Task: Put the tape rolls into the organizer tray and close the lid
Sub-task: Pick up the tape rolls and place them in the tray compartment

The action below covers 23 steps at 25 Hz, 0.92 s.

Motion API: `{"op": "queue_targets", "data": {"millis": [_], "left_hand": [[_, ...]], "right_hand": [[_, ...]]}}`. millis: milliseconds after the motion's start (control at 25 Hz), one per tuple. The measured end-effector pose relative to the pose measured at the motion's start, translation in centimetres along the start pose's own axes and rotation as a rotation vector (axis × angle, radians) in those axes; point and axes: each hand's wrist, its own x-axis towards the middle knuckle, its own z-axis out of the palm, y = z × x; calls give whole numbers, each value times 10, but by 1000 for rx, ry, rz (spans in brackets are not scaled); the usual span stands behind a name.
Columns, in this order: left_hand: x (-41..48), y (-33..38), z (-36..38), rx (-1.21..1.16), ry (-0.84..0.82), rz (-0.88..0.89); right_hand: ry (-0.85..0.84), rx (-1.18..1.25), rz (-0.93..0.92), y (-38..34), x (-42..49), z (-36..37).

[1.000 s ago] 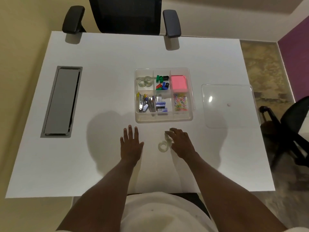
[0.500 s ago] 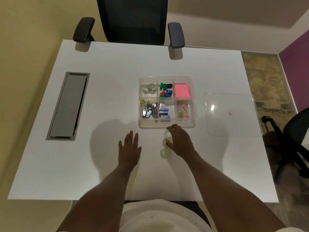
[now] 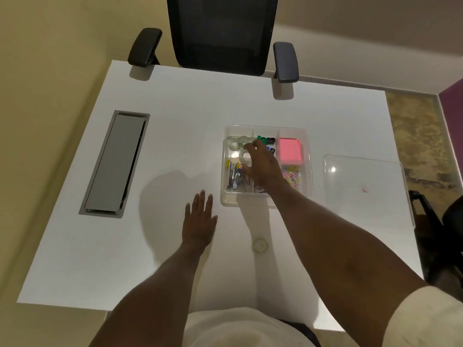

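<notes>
A clear organizer tray (image 3: pixel 309 156) with several compartments stands mid-table. My right hand (image 3: pixel 261 162) reaches over its left side, fingers pinched on a clear tape roll (image 3: pixel 245 157) held above the far-left compartment. Two clear tape rolls (image 3: pixel 234 144) lie in that compartment. Another clear tape roll (image 3: pixel 260 245) lies on the white table near me, between my forearms. My left hand (image 3: pixel 199 221) rests flat on the table, fingers apart, left of the tray's near corner. The clear lid (image 3: pixel 363 186) lies flat to the right of the tray.
The tray also holds pink sticky notes (image 3: pixel 290 150), coloured paper clips (image 3: pixel 292 176), binder clips and staples. A grey cable hatch (image 3: pixel 115 162) is set into the table at left. A black office chair (image 3: pixel 223 33) stands at the far edge; another chair (image 3: pixel 448 221) at right.
My right hand lifted one tape roll off the table and carried it forward over the tray's left side. The other roll stayed on the table. My left hand stayed flat.
</notes>
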Motion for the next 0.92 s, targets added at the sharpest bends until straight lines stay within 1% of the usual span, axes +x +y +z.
{"op": "queue_targets", "data": {"millis": [80,240,480,680,920], "left_hand": [[6,1,1,-12,15,4],[14,0,8,-46,1,-8],[17,-1,23,-65,-3,-28],[19,-5,29,-61,1,-34],[18,-4,27,-72,-5,-44]], "right_hand": [[-17,-4,17,-2,24,-1],[-81,-125,95,-7,62,11],[-145,-240,210,-12,89,41],[-177,-229,349,-16,99,58],[-136,-206,311,-15,92,57]]}}
